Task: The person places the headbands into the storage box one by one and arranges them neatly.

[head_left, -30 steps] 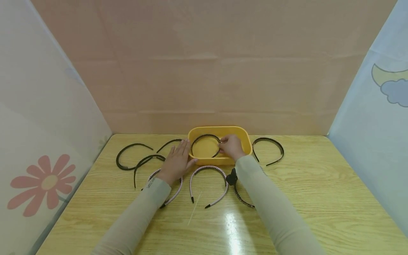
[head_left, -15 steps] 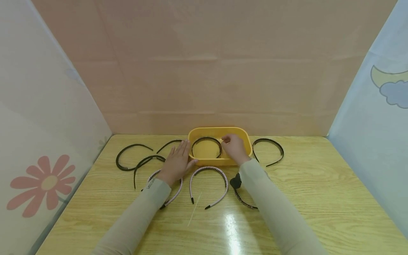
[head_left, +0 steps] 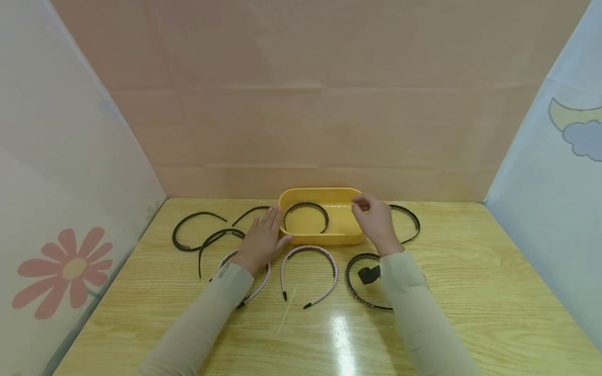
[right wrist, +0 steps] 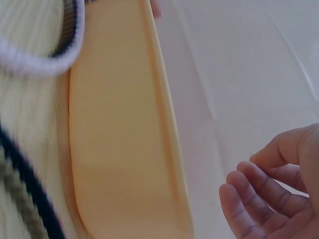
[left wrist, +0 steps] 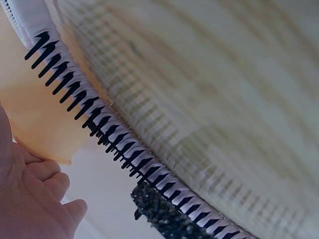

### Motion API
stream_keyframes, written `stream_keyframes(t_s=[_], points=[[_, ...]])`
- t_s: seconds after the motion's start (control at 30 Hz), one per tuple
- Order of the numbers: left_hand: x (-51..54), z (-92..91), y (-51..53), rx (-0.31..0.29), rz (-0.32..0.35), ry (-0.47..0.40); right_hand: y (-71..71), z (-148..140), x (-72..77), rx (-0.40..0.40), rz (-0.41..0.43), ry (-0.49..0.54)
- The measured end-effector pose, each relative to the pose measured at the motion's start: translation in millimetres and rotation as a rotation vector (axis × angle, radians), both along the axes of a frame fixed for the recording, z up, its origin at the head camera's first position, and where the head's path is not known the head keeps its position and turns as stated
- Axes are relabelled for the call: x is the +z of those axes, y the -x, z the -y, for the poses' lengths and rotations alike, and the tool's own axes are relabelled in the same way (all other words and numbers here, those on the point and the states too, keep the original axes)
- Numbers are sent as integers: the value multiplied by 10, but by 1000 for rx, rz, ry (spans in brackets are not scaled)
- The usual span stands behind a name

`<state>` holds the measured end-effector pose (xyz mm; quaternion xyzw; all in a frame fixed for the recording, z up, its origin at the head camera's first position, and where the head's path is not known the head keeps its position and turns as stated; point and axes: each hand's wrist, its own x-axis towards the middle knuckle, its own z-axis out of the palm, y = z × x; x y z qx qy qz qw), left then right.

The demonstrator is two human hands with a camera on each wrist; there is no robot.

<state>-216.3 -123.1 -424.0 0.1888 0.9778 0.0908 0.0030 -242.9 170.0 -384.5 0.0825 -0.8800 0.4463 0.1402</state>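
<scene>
Right hand [head_left: 378, 222] moves rightward from the headband [head_left: 308, 204] in the box [head_left: 326, 239], loosely curved and holding nothing; left hand [head_left: 260, 239] touches the box's left end, fingers extended.

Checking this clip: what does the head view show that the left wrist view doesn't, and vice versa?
Only the head view: the right hand, the black headband lying inside the yellow bin, the black bow and the red flower on the left wall.

Only the left wrist view: the glitter on a dark piece close to the camera; I can't tell what it belongs to.

Both: the left hand, the bin, a lilac headband with black teeth, and the wood-grain table.
</scene>
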Motion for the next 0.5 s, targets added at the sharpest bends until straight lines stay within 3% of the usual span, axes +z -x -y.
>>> stream_keyframes(t_s=[0.37,0.5], points=[[-58,-24,17,-1,0,-10,-154,-556,-26,-210,-108,-65],[-105,3,44,12,-21,-4,-202,-698,-31,-292,-104,-62]])
